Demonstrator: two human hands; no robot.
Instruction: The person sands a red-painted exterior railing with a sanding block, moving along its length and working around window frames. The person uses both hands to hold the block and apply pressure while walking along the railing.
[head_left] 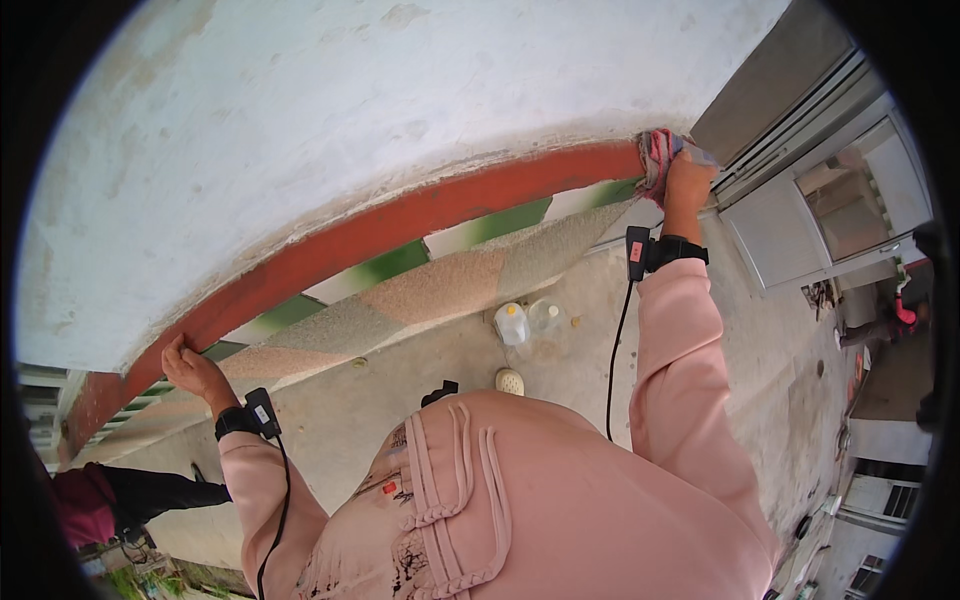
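A long red-painted ledge runs along the foot of a white wall, above a band of green and white tiles. At its right end, my right hand is closed on a crumpled pink and grey cloth, which touches the ledge's end. Over at the ledge's left part, my left hand has bent fingers gripping the front edge. No cloth shows in that hand. Both wrists wear black straps with small boxes and cables.
Speckled stone facing lies below the tiles. Two plastic jugs stand on the concrete floor by my shoe. A metal-framed door is at the right. One person is at lower left, another far right.
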